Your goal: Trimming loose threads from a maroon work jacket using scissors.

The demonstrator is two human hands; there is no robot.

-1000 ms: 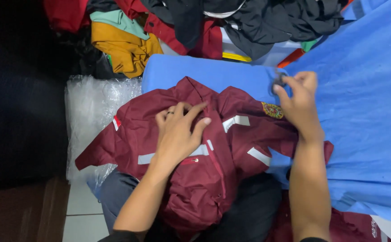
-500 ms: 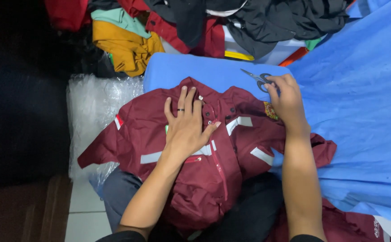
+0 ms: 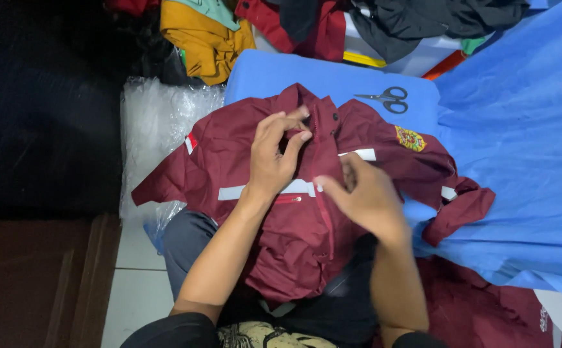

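The left hand (image 3: 274,158) has its grip pinched on the front placket of the maroon jacket (image 3: 307,212), fingertips curled into the cloth just below the collar. The right hand (image 3: 365,196) lies beside it on the jacket's chest, fingers bent and pressing a fold of cloth near the zip line; whether it truly pinches the fabric cannot be told.

The jacket lies front up across the person's lap and a blue padded board (image 3: 332,77). Its long axis runs from the hem at the lap to the collar at the far end, collar pointing away from the person. Pale reflective stripes cross the chest, and a yellow badge (image 3: 410,138) sits on the sleeve at the right.

Scissors (image 3: 384,98) rest on the board just beyond the collar, apart from both hands. Blue cloth (image 3: 519,161) spreads to the right, touching that sleeve. Clear plastic wrap (image 3: 155,122) lies to the left, and a heap of clothes, with a yellow garment (image 3: 200,38), lies beyond.
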